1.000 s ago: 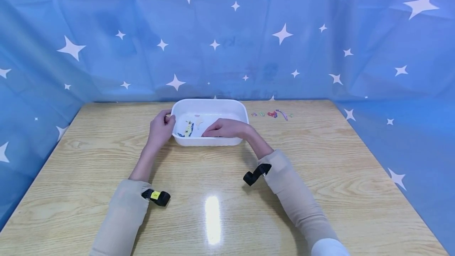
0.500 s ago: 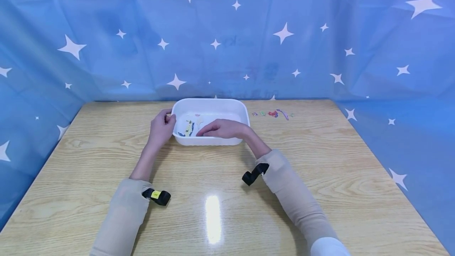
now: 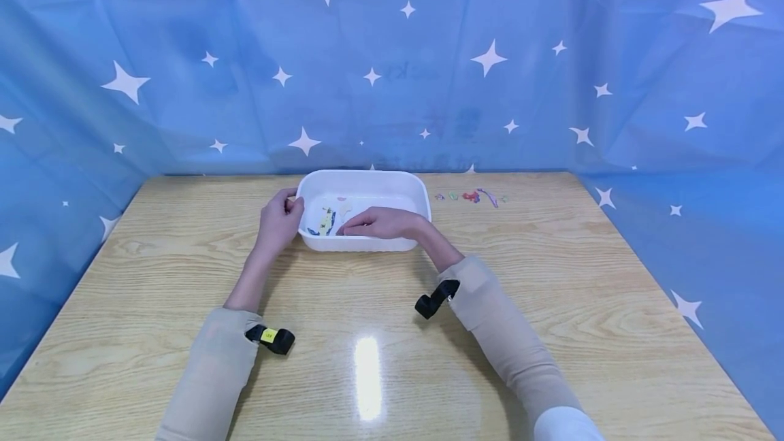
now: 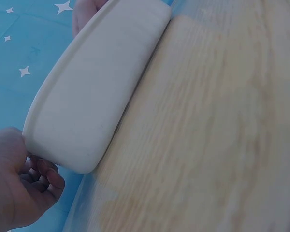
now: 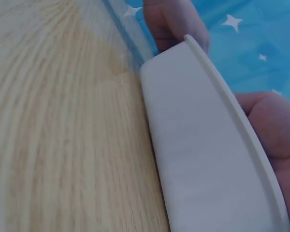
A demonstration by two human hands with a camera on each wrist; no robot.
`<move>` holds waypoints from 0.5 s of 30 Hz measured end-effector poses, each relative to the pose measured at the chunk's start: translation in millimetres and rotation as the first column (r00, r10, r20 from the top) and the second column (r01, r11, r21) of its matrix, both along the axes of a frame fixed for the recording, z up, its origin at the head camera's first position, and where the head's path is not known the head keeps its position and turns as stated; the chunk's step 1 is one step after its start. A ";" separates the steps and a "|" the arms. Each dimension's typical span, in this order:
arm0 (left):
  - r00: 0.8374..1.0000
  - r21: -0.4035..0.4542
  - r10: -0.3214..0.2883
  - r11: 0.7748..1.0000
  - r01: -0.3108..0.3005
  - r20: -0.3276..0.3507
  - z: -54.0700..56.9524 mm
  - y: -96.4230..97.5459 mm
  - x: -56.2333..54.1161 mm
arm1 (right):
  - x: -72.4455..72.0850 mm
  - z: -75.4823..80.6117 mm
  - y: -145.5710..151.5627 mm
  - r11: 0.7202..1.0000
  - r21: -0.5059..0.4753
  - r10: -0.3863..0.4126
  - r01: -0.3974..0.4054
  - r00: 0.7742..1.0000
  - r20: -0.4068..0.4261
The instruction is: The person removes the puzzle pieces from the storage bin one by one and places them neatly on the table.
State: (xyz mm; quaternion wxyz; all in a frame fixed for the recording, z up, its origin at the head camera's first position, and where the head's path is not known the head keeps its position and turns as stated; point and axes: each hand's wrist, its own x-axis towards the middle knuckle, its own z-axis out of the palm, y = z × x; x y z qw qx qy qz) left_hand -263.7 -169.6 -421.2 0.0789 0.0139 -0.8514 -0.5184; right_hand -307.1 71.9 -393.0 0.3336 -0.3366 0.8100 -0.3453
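Note:
A white plastic tub [image 3: 361,244] stands on the table near its far edge. My left hand [image 3: 279,223] grips the tub's left rim; in the left wrist view, this left hand [image 4: 24,181] has its fingers curled at the tub's corner. Reaching over the near wall, my right hand [image 3: 382,222] is inside the tub, fingers pointing left and down near the bottom. Its fingertips are too small and partly hidden to show whether they pinch anything. Just left of them lies a small yellow and blue piece [image 3: 327,222]. Behind it is a pale piece [image 3: 345,209].
Right of the tub, several small coloured pieces lie in a row, among them a red one [image 3: 471,197] and a purple strip [image 3: 488,197]. The wooden table [image 3: 318,312] ends at a blue star-patterned curtain [image 3: 380,114].
My right hand has shifted slightly left inside the tub, its fingertips nearer the yellow and blue piece. My left hand stays on the rim, and the tub has not visibly moved.

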 end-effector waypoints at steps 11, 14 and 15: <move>1.000 -0.008 -0.003 1.000 0.003 0.005 0.4 0.7 -0.3 | 2.4 2.8 -4.1 0.996 0.086 -0.012 0.013 1.000 -0.008; 1.000 -0.011 -0.002 1.000 0.002 0.005 0.1 0.8 -0.2 | -0.6 0.1 -4.2 0.999 0.031 0.016 -0.016 1.000 -0.023; 1.000 -0.011 -0.002 1.000 0.002 0.006 -0.1 0.8 -0.2 | -1.9 -1.3 -4.6 1.000 0.005 0.027 -0.027 0.999 -0.032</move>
